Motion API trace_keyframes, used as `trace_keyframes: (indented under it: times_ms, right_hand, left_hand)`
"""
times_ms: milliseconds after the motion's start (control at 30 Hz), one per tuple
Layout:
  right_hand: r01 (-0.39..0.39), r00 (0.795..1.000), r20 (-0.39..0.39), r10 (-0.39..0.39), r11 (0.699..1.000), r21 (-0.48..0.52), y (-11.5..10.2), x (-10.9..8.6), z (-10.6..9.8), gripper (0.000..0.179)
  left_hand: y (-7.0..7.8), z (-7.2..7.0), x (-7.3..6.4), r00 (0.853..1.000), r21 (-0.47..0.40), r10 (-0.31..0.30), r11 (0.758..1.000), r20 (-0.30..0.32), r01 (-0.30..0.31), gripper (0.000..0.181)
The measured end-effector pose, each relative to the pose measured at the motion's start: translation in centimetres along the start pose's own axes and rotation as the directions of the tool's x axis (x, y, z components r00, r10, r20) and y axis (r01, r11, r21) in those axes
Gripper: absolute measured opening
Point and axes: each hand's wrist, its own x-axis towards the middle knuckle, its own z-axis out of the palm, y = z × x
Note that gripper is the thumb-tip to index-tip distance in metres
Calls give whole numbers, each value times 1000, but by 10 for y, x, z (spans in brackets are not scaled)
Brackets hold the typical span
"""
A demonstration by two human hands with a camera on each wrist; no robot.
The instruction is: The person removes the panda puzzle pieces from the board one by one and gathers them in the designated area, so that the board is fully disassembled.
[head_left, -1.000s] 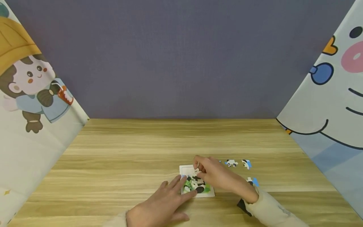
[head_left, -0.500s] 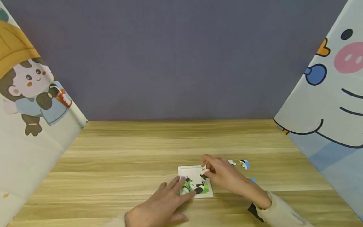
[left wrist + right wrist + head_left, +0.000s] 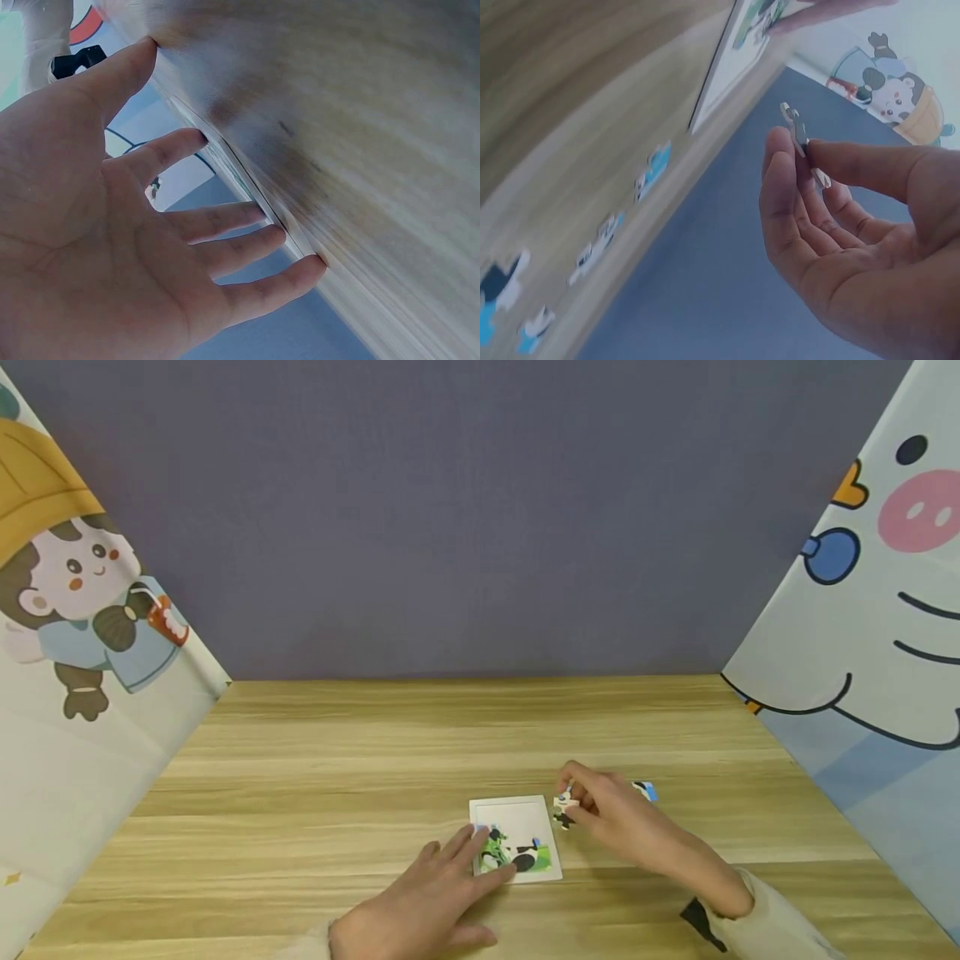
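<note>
A square panda jigsaw puzzle in a white tray (image 3: 552, 835) lies on the table, its lower part filled with green, black and white pieces and its upper part bare. My left hand (image 3: 420, 902) rests with spread, straight fingers on the tray's left and lower edges; in the left wrist view its fingertips (image 3: 274, 236) touch along the tray's side. Just right of the tray, my right hand (image 3: 626, 827) pinches a puzzle piece (image 3: 564, 817) between thumb and fingers. In the right wrist view that piece (image 3: 798, 131) is seen nearly edge-on, raised above the table.
Several loose puzzle pieces lie right of the tray, among them a blue-white piece (image 3: 654, 171), a white piece (image 3: 596, 249) and a larger dark-and-blue piece (image 3: 502, 289). From above, my right hand hides most of them. A grey wall (image 3: 480, 527) stands behind the wooden table (image 3: 337, 735).
My right hand has moved right, from over the tray to beside it, carrying the pinched piece off the puzzle. The tray's upper area is now uncovered. My left hand stays in place.
</note>
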Motion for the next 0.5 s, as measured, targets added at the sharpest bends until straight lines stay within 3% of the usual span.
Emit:
trace_keyframes:
  times_ms: [333, 500]
  right_hand:
    - [-34, 998, -45, 33, 999, -27, 10, -7, -20, 23]
    - [-12, 998, -56, 10, 999, -47, 20, -10, -25, 25]
  left_hand:
    - [-1, 2, 0, 1000, -2, 2, 1000, -2, -2, 66]
    - [-2, 3, 1, 1000, 10, 18, 1000, -21, -18, 65]
